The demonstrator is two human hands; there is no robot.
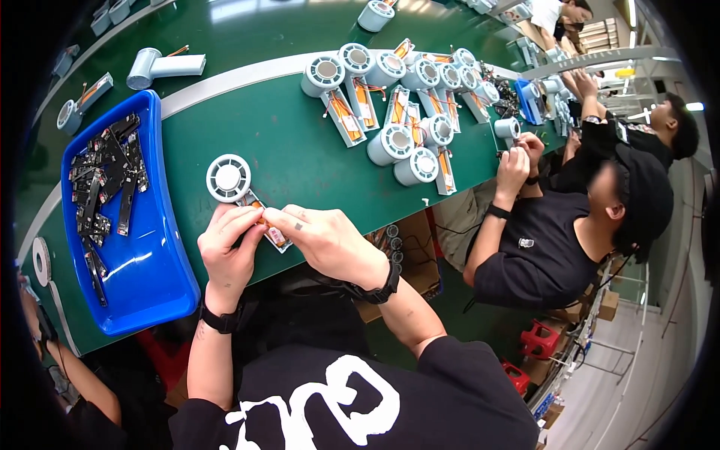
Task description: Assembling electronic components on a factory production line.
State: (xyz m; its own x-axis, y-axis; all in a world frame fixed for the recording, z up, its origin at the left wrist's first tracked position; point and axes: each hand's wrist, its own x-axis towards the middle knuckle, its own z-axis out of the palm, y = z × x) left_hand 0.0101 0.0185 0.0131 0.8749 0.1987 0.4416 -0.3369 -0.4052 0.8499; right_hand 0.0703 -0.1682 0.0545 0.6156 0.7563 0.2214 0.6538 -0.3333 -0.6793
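Note:
In front of me lies a pale blue handheld fan (229, 178) with a round grilled head and an open handle, orange parts and wiring showing inside. My left hand (229, 244) is closed in a pinch on the handle. From the other side my right hand (326, 244) is closed too, its thumb and forefinger meeting the left fingertips over the open handle. What small piece sits between the fingertips is hidden. The lower end of the handle (279, 238) shows below the fingers, near the table edge.
A blue tray (169, 255) of black circuit boards (97, 180) stands at left. Several open fans (391, 142) cluster at the far right of the green table (247, 112). More lie beyond a pale strip (232, 78). At right, a co-worker (555, 225) handles another fan (507, 128).

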